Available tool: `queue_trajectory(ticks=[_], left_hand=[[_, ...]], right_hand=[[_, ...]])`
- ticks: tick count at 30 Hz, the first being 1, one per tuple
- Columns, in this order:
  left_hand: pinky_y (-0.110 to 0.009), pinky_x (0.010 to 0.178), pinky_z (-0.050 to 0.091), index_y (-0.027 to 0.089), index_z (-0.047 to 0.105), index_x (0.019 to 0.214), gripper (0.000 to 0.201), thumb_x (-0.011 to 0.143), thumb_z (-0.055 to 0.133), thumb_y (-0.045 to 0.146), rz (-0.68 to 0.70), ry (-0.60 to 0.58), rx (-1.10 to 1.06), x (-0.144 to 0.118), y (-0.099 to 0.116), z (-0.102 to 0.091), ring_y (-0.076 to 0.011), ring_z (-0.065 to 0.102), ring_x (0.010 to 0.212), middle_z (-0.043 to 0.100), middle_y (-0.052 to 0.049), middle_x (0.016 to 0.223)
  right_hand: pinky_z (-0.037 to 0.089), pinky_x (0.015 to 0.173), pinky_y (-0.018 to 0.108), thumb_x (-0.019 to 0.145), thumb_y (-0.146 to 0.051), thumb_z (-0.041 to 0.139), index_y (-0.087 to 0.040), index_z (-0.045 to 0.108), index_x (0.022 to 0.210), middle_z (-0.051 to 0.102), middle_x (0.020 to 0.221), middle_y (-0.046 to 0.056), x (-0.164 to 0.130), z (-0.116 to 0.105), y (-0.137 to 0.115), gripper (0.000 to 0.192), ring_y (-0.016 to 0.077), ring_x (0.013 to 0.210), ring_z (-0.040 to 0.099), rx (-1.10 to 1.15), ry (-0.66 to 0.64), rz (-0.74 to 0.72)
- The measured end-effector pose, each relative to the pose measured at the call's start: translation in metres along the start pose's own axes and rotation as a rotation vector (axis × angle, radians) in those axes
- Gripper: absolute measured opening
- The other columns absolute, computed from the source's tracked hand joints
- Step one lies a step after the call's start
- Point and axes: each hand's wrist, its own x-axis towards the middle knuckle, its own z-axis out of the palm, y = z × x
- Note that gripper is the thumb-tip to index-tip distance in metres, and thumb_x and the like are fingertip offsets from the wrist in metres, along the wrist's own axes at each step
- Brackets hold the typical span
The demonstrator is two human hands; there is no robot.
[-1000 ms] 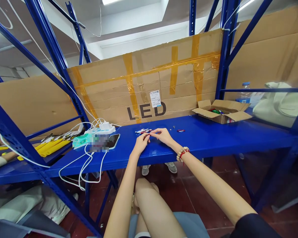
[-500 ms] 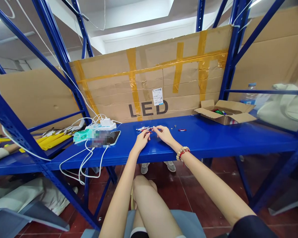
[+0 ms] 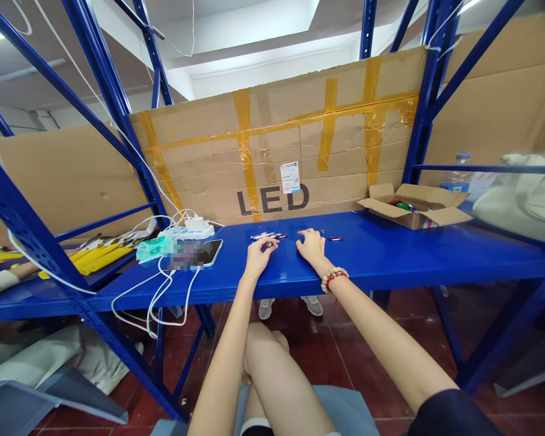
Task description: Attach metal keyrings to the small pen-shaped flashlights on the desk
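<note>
My left hand (image 3: 258,257) is closed in a pinch on a small dark red pen piece (image 3: 267,244), partly covered by the fingers. Just beyond it lies a small pile of pens (image 3: 264,235) in white, blue and red. My right hand (image 3: 312,247) rests low over the blue tabletop, fingers bent and thumb apart, with nothing visible in it. Close to its fingertips is a tiny metallic part (image 3: 323,231), too small to name. A single red pen piece (image 3: 335,238) lies to the right of that hand.
An open cardboard box (image 3: 413,207) holding green and other coloured items stands on the right of the blue table (image 3: 390,257). At left are a phone (image 3: 212,252), a power strip (image 3: 195,229) and loose white cables (image 3: 152,303). A cardboard panel (image 3: 200,175) walls the back.
My right hand has moved away from my left hand, to the right, down toward the small parts on the table. My left hand stays almost in place, still pinching the red piece.
</note>
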Motion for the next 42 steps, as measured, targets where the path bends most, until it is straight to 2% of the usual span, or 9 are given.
queue_trajectory(ticks=[10, 16, 20, 25, 29, 33, 37, 39, 42], left_hand=[[-0.031, 0.088, 0.042, 0.021, 0.068, 0.078, 0.013, 0.075, 0.057, 0.016, 0.062, -0.058, 0.11, 0.0, -0.002, -0.001, -0.0168, 0.059, 0.09, 0.067, -0.002, 0.088], [-0.039, 0.087, 0.035, 0.03, 0.064, 0.101, 0.025, 0.079, 0.055, 0.023, -0.03, -0.259, 0.585, 0.0, -0.004, 0.006, -0.02, 0.05, 0.09, 0.058, -0.002, 0.083], [-0.04, 0.085, 0.034, 0.029, 0.058, 0.112, 0.03, 0.085, 0.043, 0.033, -0.108, -0.334, 0.648, 0.0, -0.009, 0.01, -0.0221, 0.047, 0.094, 0.053, -0.005, 0.09], [-0.04, 0.086, 0.035, 0.027, 0.055, 0.112, 0.034, 0.087, 0.033, 0.021, -0.102, -0.196, 0.552, -0.001, -0.019, 0.013, -0.0236, 0.046, 0.097, 0.054, -0.007, 0.095], [-0.038, 0.088, 0.037, 0.024, 0.053, 0.11, 0.038, 0.08, 0.037, 0.007, -0.048, -0.108, 0.429, 0.001, -0.02, 0.01, -0.0205, 0.048, 0.094, 0.055, -0.006, 0.092], [-0.031, 0.08, 0.043, 0.019, 0.055, 0.102, 0.037, 0.072, 0.044, 0.0, 0.045, -0.129, 0.292, 0.003, -0.018, 0.007, -0.0142, 0.051, 0.076, 0.053, -0.005, 0.09], [-0.029, 0.071, 0.045, 0.017, 0.054, 0.102, 0.038, 0.069, 0.044, 0.0, 0.004, -0.172, 0.208, 0.003, -0.018, 0.008, -0.0109, 0.05, 0.065, 0.053, -0.005, 0.094], [-0.033, 0.076, 0.044, 0.018, 0.054, 0.1, 0.036, 0.07, 0.044, 0.002, -0.026, -0.095, 0.278, 0.002, -0.015, 0.007, -0.0147, 0.051, 0.074, 0.053, -0.006, 0.094], [-0.041, 0.085, 0.037, 0.021, 0.054, 0.095, 0.03, 0.071, 0.043, 0.005, -0.175, 0.164, 0.499, 0.0, -0.008, 0.005, -0.0237, 0.048, 0.095, 0.053, -0.008, 0.096]], right_hand=[[0.042, 0.077, 0.03, 0.077, -0.015, 0.046, -0.019, 0.063, 0.084, 0.061, 0.084, 0.003, 0.0, -0.001, 0.0, 0.019, 0.0164, 0.079, 0.054, 0.216, 0.031, -0.306], [0.044, 0.071, 0.026, 0.076, -0.012, 0.047, -0.019, 0.063, 0.085, 0.061, 0.081, 0.002, -0.002, 0.001, -0.001, 0.02, 0.0142, 0.074, 0.055, 0.245, -0.051, -0.294], [0.044, 0.073, 0.024, 0.079, -0.014, 0.047, -0.019, 0.063, 0.091, 0.063, 0.089, 0.002, -0.003, 0.0, -0.003, 0.021, 0.0131, 0.077, 0.056, 0.214, -0.148, -0.279], [0.043, 0.07, 0.024, 0.081, -0.019, 0.049, -0.022, 0.065, 0.091, 0.065, 0.091, 0.001, -0.004, -0.001, -0.006, 0.019, 0.0135, 0.077, 0.057, 0.13, -0.298, -0.346], [0.041, 0.063, 0.022, 0.082, -0.028, 0.051, -0.024, 0.068, 0.086, 0.065, 0.085, 0.0, -0.005, -0.003, -0.007, 0.018, 0.0133, 0.073, 0.057, 0.096, -0.349, -0.377], [0.039, 0.06, 0.021, 0.081, -0.034, 0.055, -0.025, 0.066, 0.095, 0.064, 0.085, 0.0, -0.005, -0.002, -0.006, 0.02, 0.0116, 0.069, 0.055, 0.15, -0.381, -0.455], [0.039, 0.06, 0.021, 0.078, -0.033, 0.059, -0.025, 0.065, 0.097, 0.06, 0.091, 0.001, -0.006, -0.001, -0.007, 0.021, 0.01, 0.068, 0.052, 0.176, -0.379, -0.542], [0.039, 0.06, 0.021, 0.08, -0.03, 0.057, -0.025, 0.064, 0.1, 0.059, 0.093, 0.001, -0.007, -0.001, -0.007, 0.022, 0.0093, 0.068, 0.052, 0.163, -0.369, -0.537], [0.039, 0.061, 0.021, 0.082, -0.027, 0.054, -0.023, 0.063, 0.099, 0.058, 0.093, 0.001, -0.008, -0.002, -0.008, 0.02, 0.0093, 0.069, 0.052, 0.135, -0.349, -0.491]])
